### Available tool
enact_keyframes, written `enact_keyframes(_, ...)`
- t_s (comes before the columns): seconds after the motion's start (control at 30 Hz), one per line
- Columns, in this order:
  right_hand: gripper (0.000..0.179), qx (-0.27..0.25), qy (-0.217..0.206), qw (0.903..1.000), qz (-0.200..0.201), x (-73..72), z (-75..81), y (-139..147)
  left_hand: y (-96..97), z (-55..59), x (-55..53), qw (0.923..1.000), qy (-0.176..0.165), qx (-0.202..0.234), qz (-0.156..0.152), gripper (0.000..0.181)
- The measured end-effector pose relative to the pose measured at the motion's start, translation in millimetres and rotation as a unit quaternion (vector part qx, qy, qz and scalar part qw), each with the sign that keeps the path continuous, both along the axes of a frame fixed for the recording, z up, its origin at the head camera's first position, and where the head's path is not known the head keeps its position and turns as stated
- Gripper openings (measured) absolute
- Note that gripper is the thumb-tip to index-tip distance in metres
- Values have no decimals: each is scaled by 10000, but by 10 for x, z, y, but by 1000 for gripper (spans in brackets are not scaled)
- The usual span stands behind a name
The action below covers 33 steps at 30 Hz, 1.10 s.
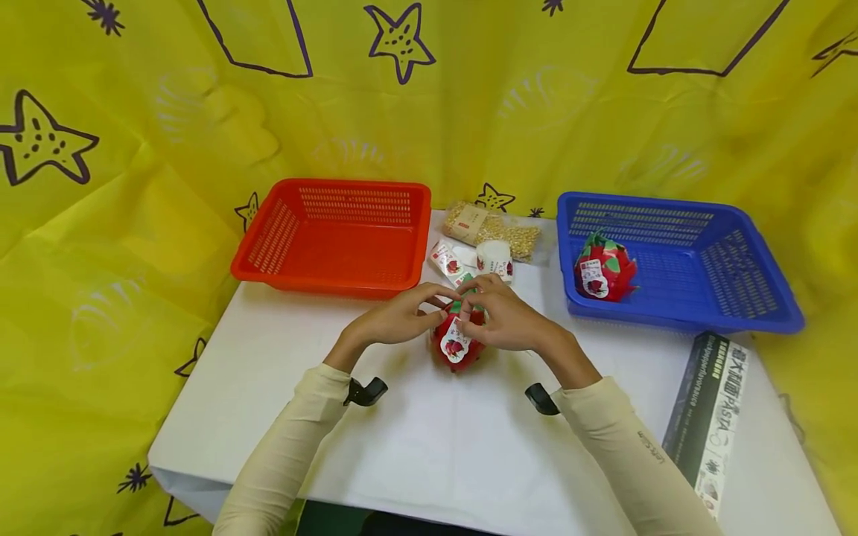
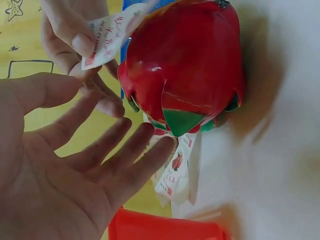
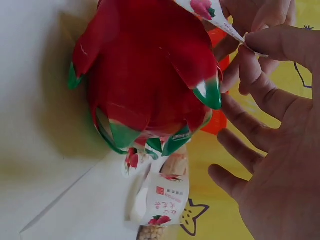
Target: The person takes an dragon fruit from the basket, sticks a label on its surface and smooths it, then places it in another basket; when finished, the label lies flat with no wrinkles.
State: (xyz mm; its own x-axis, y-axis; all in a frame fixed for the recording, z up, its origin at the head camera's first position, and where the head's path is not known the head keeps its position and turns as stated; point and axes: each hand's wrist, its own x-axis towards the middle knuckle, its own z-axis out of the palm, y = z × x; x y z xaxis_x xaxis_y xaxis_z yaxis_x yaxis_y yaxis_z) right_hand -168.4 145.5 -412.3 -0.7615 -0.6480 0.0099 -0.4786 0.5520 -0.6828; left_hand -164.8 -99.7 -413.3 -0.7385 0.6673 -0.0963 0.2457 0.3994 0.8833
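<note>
A glossy red dragon fruit (image 1: pixel 472 353) with green-tipped scales sits on the white table. My right hand (image 1: pixel 507 316) pinches one edge of a white label (image 3: pixel 225 24) between thumb and index finger, its other fingers spread. That label, printed with a red fruit, overlaps the front of the dragon fruit in the head view. On the opposite side, my left hand (image 2: pixel 75 160) has loosely extended fingers, with the fingertips close beside the fruit. Behind the fruit lie a strip of printed labels (image 1: pixel 445 258) and a white label roll (image 1: pixel 496 257).
A red basket (image 1: pixel 328 286) stands at the back left. The blue basket (image 1: pixel 670 316) at the back right holds another labelled dragon fruit (image 1: pixel 613 260). Between them lies a bag of yellow grains (image 1: pixel 516 238). A dark pasta box (image 1: pixel 704 417) lies at the right.
</note>
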Motion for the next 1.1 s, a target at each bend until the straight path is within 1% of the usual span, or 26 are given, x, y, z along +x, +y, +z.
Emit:
enact_keyframes(0.1,17,108,105,9999,-35,0,-9,-12,31,-4,-2,10000,5,-93,-35,43)
enact_keyframes(0.4,13,401,443,9981,-136,-11,-54,-13,131,-25,-15,9986,208,-477,-89,47)
enact_keyframes(0.5,14,470,498,9975,-196,-6,-60,-5,144,-39,-41,9954,321,-871,-236,59)
enact_keyframes(0.6,14,525,493,9969,-305,-1,-73,16,152,-53,-79,9896,456,-1284,-452,74)
enact_keyframes(0.7,20,469,353,9973,-436,7,-78,39,149,-61,-111,9870,446,-1437,-571,82)
enact_keyframes(0.83,23,334,292,9980,-450,16,-87,55,122,-75,-137,9875,335,-1426,-585,80)
enact_keyframes(0.97,18,206,372,9984,-362,50,-93,60,102,-86,-170,9921,236,-1034,-675,60)
enact_keyframes(1.07,18,82,260,9989,-374,84,-138,66,98,-106,-201,9939,234,-787,-733,45)
enact_keyframes(1.1,20,43,203,9990,-407,97,-164,65,94,-121,-210,9939,254,-771,-741,42)
